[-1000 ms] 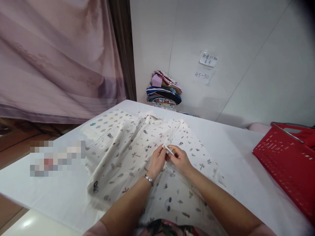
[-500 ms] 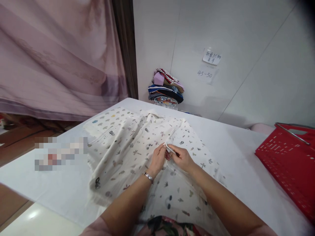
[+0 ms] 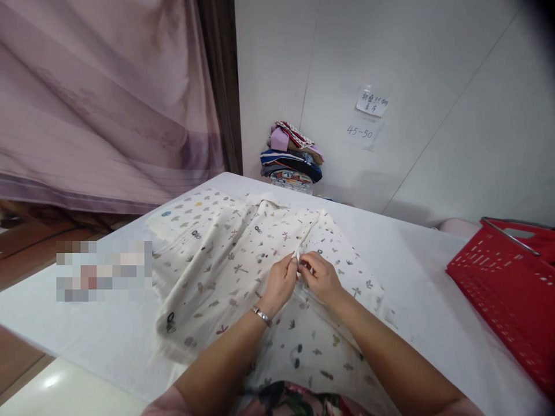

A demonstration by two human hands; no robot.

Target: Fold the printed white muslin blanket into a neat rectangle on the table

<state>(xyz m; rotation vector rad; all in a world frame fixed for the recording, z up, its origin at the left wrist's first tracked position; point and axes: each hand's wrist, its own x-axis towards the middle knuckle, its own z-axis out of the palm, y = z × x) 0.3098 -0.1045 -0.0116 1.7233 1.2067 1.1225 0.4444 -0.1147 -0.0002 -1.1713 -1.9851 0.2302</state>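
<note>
A cream cloth [image 3: 234,248] printed with small palm trees, leaves and other motifs is spread over the white table [image 3: 411,277], with soft folds along its left side. Near its middle, my left hand [image 3: 280,283] pinches a raised edge of the fabric between thumb and fingers. My right hand [image 3: 323,278] is closed on the same edge just beside it, fingertips almost touching the left ones. The bit of cloth between the fingertips is partly hidden. The cloth's near end runs down towards my body.
A red perforated basket [image 3: 498,277] with a metal handle stands at the right. Folded fabrics [image 3: 291,156] are stacked beyond the far edge, against the wall. A pink curtain [image 3: 108,104] hangs at the left. Paper notes [image 3: 370,104] are on the wall. A blurred-out patch covers part of the left tabletop.
The pinched edge was folded over towards the right hand; now it stands more upright between my fingertips. My right fingers have shifted slightly along it. The cloth otherwise lies the same.
</note>
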